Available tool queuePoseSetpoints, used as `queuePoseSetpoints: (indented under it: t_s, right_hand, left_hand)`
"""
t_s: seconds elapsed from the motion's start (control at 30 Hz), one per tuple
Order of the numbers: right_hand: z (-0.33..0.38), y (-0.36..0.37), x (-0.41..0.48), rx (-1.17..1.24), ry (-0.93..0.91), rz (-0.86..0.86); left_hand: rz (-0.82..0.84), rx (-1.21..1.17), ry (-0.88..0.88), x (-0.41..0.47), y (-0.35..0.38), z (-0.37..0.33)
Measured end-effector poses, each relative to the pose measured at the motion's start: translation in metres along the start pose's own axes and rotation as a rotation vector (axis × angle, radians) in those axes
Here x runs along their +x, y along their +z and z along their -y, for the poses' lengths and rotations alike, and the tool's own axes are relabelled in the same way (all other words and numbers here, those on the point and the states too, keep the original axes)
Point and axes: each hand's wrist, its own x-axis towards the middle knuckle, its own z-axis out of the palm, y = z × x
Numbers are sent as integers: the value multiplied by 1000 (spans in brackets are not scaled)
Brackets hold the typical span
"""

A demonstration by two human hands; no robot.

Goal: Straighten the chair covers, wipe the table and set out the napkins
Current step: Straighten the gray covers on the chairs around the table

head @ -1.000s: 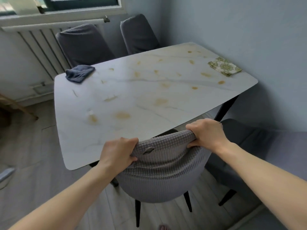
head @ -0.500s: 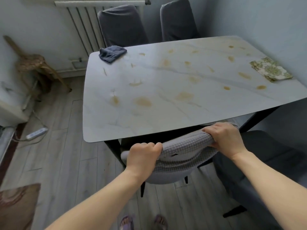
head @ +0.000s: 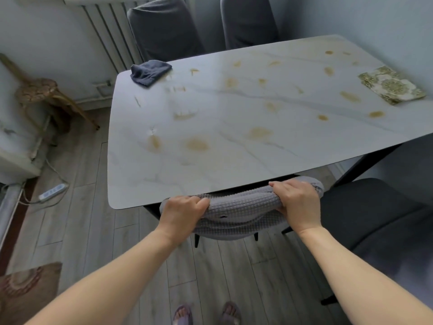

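As left hand (head: 181, 213) and right hand (head: 296, 202) clench cover (head: 243, 207), chair (head: 196, 240) now tucked under near table (head: 234, 160) edge; wiping, napkins (head: 392, 86) remain.

One wide-angle view from the person's head, facing forward and steeply down. The left hand (head: 181, 213) and right hand (head: 296, 204), gripping the grey chair cover (head: 241, 212), sit close, low in the centre. The table (head: 234, 160) spreads beyond them toward the radiator (head: 110, 31). Slippered feet (head: 184, 314) show at the bottom edge. Straight lines bow near the borders.
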Motion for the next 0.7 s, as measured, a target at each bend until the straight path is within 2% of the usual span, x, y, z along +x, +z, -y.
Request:
queuePoseSetpoints:
  t_s: [0.4, 0.6, 0.7]
  right_hand:
    - [34, 34, 1, 95, -43, -57]
    - [25, 34, 5, 56, -65, 22]
    - [25, 30, 3, 26, -65, 122]
  left_hand:
    - [36, 43, -76, -15, 24, 17]
    - [43, -20, -66, -9, 27, 22]
    - [122, -64, -52, -7, 26, 22]
